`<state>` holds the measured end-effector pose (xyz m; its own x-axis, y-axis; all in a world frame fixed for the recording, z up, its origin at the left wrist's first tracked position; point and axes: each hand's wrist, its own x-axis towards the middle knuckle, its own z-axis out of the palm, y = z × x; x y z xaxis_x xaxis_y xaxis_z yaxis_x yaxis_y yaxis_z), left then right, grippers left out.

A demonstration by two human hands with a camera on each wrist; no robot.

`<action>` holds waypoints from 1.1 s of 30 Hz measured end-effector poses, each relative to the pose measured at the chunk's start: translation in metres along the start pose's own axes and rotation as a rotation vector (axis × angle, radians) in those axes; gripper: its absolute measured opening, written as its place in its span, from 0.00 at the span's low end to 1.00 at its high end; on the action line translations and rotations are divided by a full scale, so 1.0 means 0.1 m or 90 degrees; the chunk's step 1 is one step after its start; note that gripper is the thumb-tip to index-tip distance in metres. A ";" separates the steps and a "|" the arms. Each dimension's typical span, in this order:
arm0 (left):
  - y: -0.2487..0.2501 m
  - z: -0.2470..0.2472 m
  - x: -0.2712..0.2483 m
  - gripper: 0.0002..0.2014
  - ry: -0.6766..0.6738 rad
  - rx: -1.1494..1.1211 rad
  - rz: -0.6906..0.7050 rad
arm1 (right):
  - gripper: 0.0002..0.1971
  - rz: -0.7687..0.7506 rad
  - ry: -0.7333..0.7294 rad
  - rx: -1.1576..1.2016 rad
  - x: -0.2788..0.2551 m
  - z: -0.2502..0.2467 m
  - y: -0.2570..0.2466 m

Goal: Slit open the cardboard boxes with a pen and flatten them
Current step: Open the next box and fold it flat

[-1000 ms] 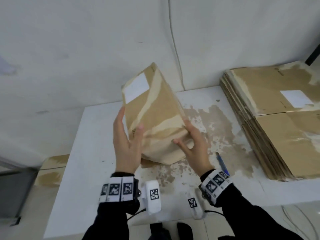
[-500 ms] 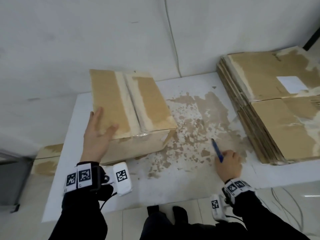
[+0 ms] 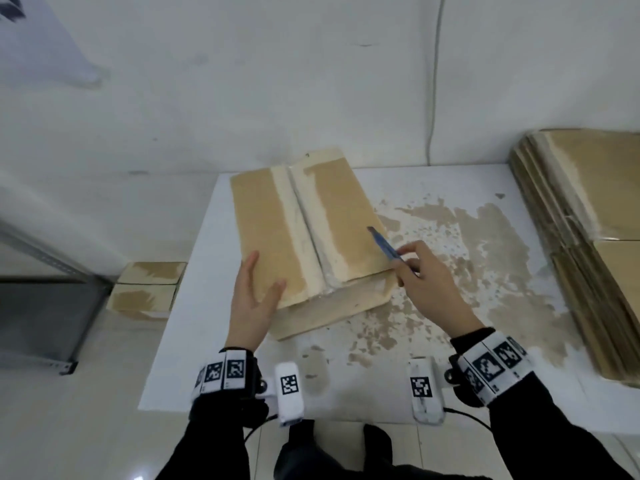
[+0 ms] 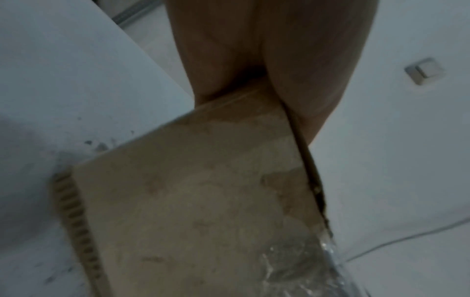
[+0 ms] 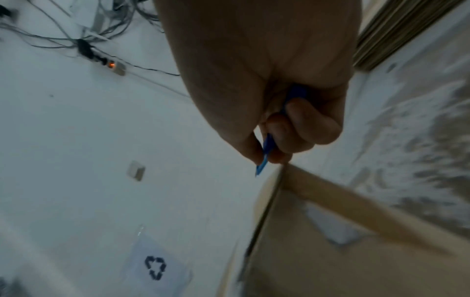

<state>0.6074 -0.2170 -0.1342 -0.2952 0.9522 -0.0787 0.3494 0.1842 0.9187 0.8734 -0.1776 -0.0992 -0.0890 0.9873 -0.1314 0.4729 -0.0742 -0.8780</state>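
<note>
Box (image 3: pixel 304 237) lies flat on the white tabletop (image 3: pixel 194 306), near its left and far side, taped seam up, the pale tape strip (image 3: pixel 301 230) running along the middle from the far edge to the near edge. It looks like a light, empty carton: stiff corrugated walls, as the fluted edge in the left wrist view shows, but hollow, so I judge it will dent or slide under a hard push unless pinned. The glossy tape looks thin and should give to a point driven into the gap between the flaps; the best hold is a flat palm on one flap beside the seam, clear of the cutting line. The left hand (image 3: pixel 254 299) does just that, fingers (image 3: pixel 250 268) straight and spread on the near-left flap, pressing down, gripping nothing. The right hand (image 3: pixel 420 285) has its fingers (image 5: pixel 300 128) clenched round the blue pen (image 3: pixel 384 245), whose tip hangs over the right flap, not yet at the seam. Half a second ago the right hand was only reaching the pen where it lay on the bare tabletop to the right of the box; now the pen is lifted and carried over the box, while the left hand has stayed planted on the same flap. A stack (image 3: pixel 588 237) of flattened cartons lies well apart on the right
</note>
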 end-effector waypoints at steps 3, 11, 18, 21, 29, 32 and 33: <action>0.09 -0.17 0.27 0.26 -0.021 0.135 -0.014 | 0.05 -0.039 -0.043 -0.047 0.27 0.22 -0.41; 0.47 -0.24 1.47 0.17 0.052 -0.007 -0.012 | 0.15 -0.061 -0.022 -0.249 1.25 0.85 -1.17; 0.11 -0.14 1.88 0.23 -0.037 0.123 0.131 | 0.13 -0.028 -0.027 -0.441 1.65 1.11 -1.39; 0.02 -0.13 1.87 0.19 -0.013 0.099 0.173 | 0.13 -0.018 -0.032 -0.495 1.72 1.16 -1.48; -0.01 -0.10 1.86 0.18 0.020 0.051 0.161 | 0.14 -0.024 -0.043 -0.630 1.71 1.25 -1.76; 0.00 -0.10 1.86 0.19 0.025 0.062 0.165 | 0.15 -0.020 -0.065 -0.641 1.76 1.25 -1.82; 0.00 -0.10 1.85 0.19 0.025 0.062 0.165 | 0.15 -0.020 -0.070 -0.643 1.78 1.25 -1.82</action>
<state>0.5435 -0.0429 -0.1447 -0.2188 0.9607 0.1706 0.5016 -0.0393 0.8642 0.6619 -0.0056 -0.0202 -0.1707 0.9646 -0.2011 0.9838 0.1557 -0.0883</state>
